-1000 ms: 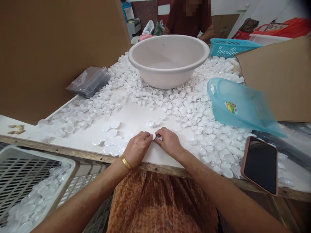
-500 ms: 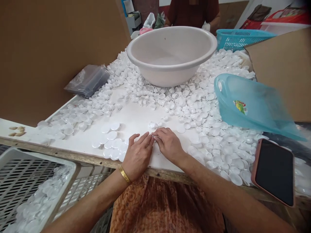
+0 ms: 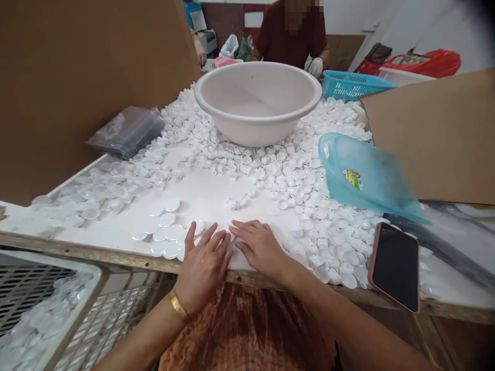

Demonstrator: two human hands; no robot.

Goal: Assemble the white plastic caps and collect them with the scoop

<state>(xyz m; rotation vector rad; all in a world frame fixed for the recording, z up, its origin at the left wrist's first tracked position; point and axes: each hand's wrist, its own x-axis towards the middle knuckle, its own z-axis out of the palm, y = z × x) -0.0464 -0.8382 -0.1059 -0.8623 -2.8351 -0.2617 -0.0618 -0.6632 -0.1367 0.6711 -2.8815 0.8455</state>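
Note:
My left hand (image 3: pixel 204 265) rests at the table's front edge with its fingers spread, beside and partly over a group of flat white discs (image 3: pixel 166 220). My right hand (image 3: pixel 260 248) reaches in from the right, fingers stretched leftward and thumb apart. A bit of white shows between the two hands' fingertips, too hidden to make out. Just beyond the fingers sit a few small shiny white pieces (image 3: pixel 232 203). Many small white cup-like pieces (image 3: pixel 309 193) are heaped to the right and behind.
A large white basin (image 3: pixel 257 119) stands on the heap. To the right are a clear blue scoop-shaped tray (image 3: pixel 371 180), a phone (image 3: pixel 398 265) and cardboard (image 3: pixel 433 139). A bagged dark bundle (image 3: pixel 129 131) lies left. Crates (image 3: pixel 83 319) stand below. A person (image 3: pixel 292 38) sits opposite.
My fingertips, pressed together before, have come slightly apart, and the left fingers have spread. The view has shifted, showing more of the person opposite and another person's hand at the far left.

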